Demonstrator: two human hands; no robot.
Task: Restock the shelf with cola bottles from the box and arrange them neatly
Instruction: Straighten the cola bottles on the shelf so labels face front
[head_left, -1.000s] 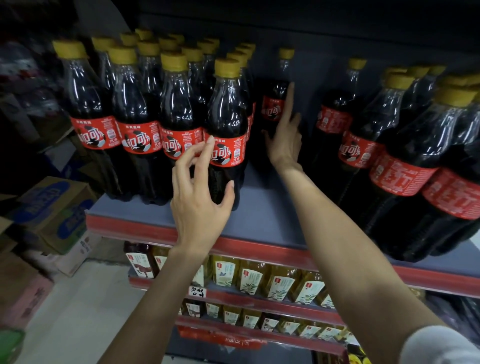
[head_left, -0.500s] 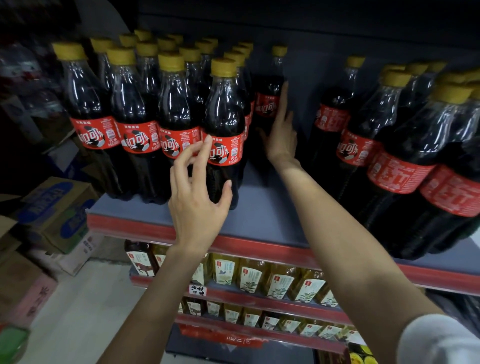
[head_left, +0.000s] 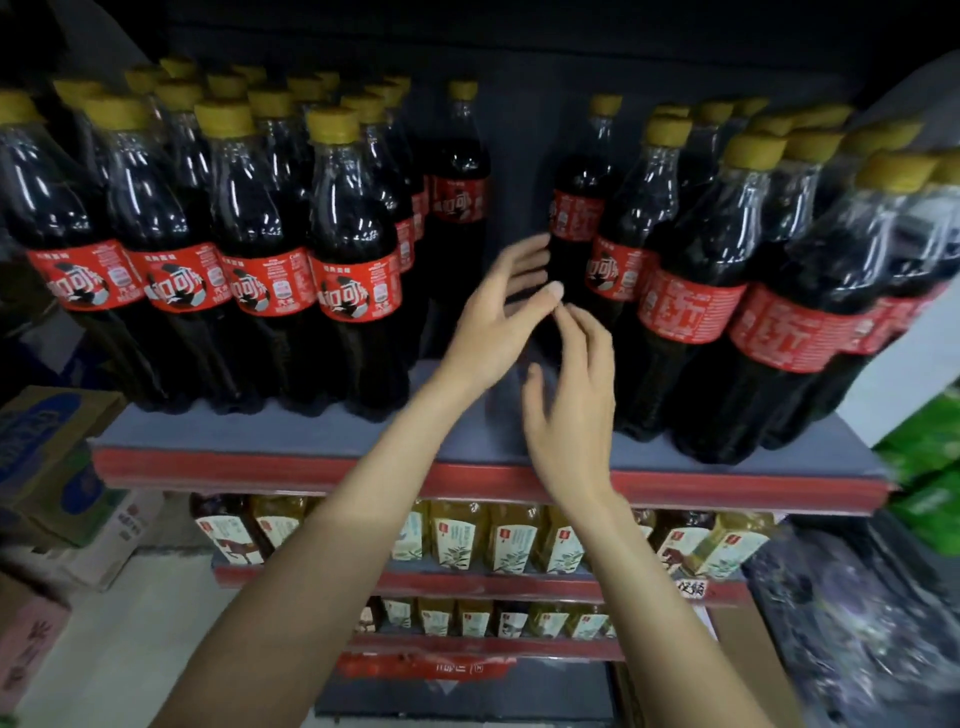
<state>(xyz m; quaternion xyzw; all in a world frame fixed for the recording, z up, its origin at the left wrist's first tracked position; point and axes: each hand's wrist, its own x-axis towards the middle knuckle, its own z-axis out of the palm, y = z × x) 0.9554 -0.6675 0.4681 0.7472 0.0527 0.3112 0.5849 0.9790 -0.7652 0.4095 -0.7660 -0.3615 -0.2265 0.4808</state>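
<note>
- Your left hand is raised in the gap in the middle of the shelf, with the fingers spread and loose; it grips nothing.
- Your right hand is just beside it, a little lower, also with relaxed fingers and nothing inside. The fingertips of both hands almost meet, but I cannot tell if they touch.
- The cola bottles on the left stand upright in close rows, with yellow caps and red labels facing front.
- The cola bottles on the right stand in another group; their labels are turned in different directions.
- Between the two groups the shelf surface is bare, and at the back of this gap stands one bottle, and a second one is near your left fingers.
- Below, lower shelves carry yellow drink bottles.
- Cardboard boxes sit on the floor at the left.
</note>
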